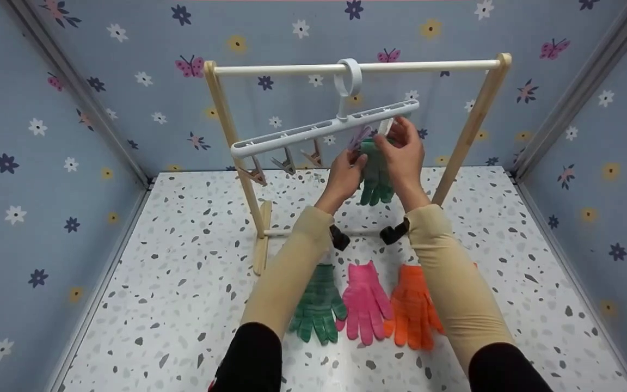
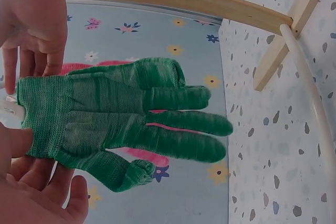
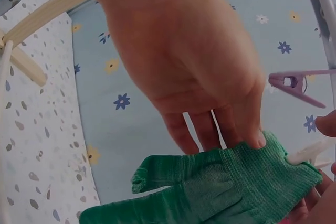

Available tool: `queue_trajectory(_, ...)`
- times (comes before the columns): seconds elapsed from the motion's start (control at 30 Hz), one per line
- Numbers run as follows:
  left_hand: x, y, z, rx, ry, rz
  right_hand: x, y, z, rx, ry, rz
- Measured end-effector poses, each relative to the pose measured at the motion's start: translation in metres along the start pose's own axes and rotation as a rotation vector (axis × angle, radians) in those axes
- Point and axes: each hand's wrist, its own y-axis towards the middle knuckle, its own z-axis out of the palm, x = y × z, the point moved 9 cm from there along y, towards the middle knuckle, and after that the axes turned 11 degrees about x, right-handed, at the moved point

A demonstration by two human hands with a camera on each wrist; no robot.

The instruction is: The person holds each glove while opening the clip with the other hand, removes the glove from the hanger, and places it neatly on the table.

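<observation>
- glove of green knit (image 1: 377, 173), fingers down below the right end of the hanger (image 1: 313, 132)
- left hand (image 1: 344, 177) pinching its cuff
- right hand (image 1: 407, 156) at cuff and white clip (image 1: 385, 127); whether it pinches either, i cannot tell
- hanger tilted, hooked over rack (image 1: 224, 111)
- pink glove (image 1: 365, 305), orange glove (image 1: 412, 310), second green glove (image 1: 318, 305) on counter (image 1: 183, 305)

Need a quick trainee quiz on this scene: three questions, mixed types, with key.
1. True or false: on the speckled surface, the pink glove lies between a green glove and an orange glove.
2. The white hanger hangs from: (A) a wall hook; (B) the top rail; (C) a string.
3. Fill in: left hand and right hand hold the raised green glove at its ____.
Key: 1 true; 2 B; 3 cuff.
</observation>
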Motion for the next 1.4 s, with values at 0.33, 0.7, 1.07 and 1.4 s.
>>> queue_trajectory(0.33, -0.003, -0.006, 0.004, -0.029, -0.018, 0.009, 0.003, -0.012, -0.006, -0.077, 0.059, 0.011)
queue_trajectory(0.7, -0.006, -0.016, 0.013, -0.030, -0.076, 0.109, 0.003, -0.026, -0.011, -0.158, 0.083, -0.027)
queue_trajectory(1.07, -0.002, -0.021, 0.020, -0.022, -0.080, 0.077, 0.002, -0.038, -0.015, -0.226, 0.098, -0.035)
queue_trajectory(1.4, -0.001, -0.027, 0.026, -0.008, -0.130, 0.067, 0.001, -0.046, -0.016, -0.249, 0.094, -0.013)
